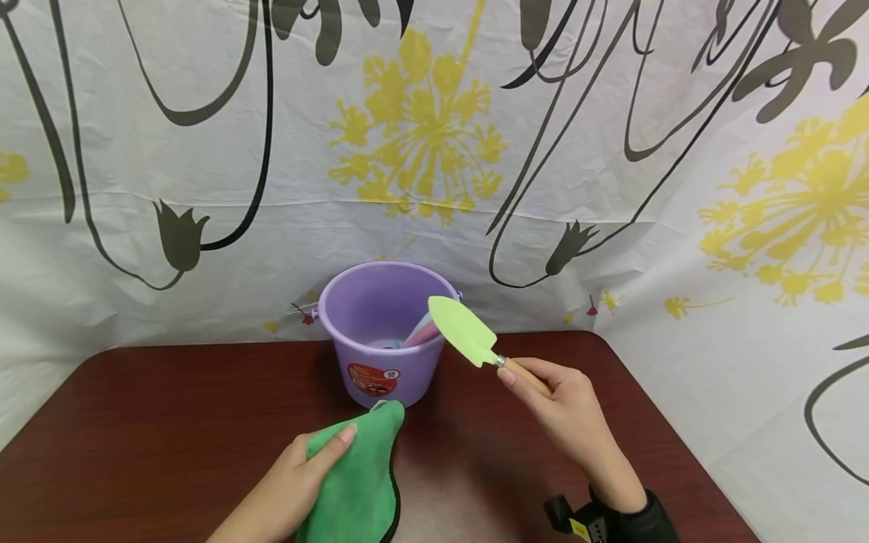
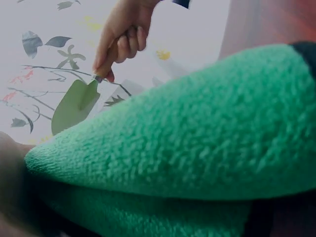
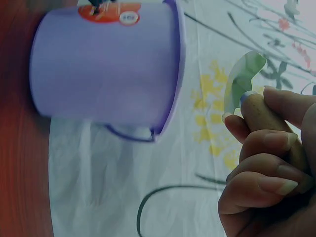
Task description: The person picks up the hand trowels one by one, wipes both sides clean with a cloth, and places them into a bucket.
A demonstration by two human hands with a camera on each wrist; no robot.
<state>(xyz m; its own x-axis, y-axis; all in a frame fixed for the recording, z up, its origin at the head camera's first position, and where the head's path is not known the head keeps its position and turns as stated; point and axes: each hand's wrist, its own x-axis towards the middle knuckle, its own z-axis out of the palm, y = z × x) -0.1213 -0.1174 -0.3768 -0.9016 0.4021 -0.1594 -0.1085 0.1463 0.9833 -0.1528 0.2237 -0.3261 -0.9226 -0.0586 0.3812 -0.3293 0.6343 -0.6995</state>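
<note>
My right hand (image 1: 566, 403) grips the wooden handle of a small trowel (image 1: 462, 328) with a light green blade. The blade tilts up to the left and overlaps the right rim of a purple bucket (image 1: 387, 369) in the head view. In the right wrist view, curled fingers (image 3: 261, 170) wrap the handle beside the bucket. With thumb on top, my left hand (image 1: 299, 471) holds a green fluffy cloth (image 1: 360, 475) with dark edging, low in front of the bucket. The cloth (image 2: 187, 133) fills much of the left wrist view. Inside the bucket lies a pink and white item (image 1: 422, 332).
The bucket stands at the back of a dark red-brown table (image 1: 170, 422). Right behind it hangs a white curtain (image 1: 285, 166) with yellow and grey flower prints, which also runs along the right side. A black wrist camera (image 1: 577, 520) sits on my right forearm.
</note>
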